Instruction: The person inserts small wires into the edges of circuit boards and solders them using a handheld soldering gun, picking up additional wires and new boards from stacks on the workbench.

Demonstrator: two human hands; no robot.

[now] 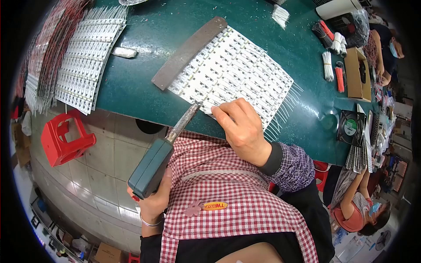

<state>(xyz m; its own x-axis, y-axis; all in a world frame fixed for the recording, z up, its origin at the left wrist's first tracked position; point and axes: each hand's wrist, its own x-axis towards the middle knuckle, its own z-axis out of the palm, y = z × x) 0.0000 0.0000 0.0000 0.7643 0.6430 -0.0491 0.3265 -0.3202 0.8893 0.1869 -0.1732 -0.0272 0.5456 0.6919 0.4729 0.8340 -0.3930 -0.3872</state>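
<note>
A green desk (140, 72) fills the upper part of the view, above a tiled floor (105, 153) where a red plastic stool (83, 142) stands at the left. On the desk, directly before the person, lies a white sheet of small circuit boards (237, 70), set at a slant, with thin white wires (283, 113) fringing its right side. A dark metal bar (188, 52) rests along its upper-left edge.

The hands are apart. The left hand (158, 195) is wrapped around the handle of a green soldering gun (153, 166), whose tip points at the sheet's lower-left edge. The right hand (243, 129) is bent over the sheet's near edge, thumb and forefinger close to the tip; whether they pinch a wire I cannot tell.

More wired board sheets (85, 61) hang over the desk's left end. At the right are bundled red wires (340, 79), an open cardboard box (357, 79) and a black cooling fan (351, 127). Two co-workers in face masks appear beyond.
</note>
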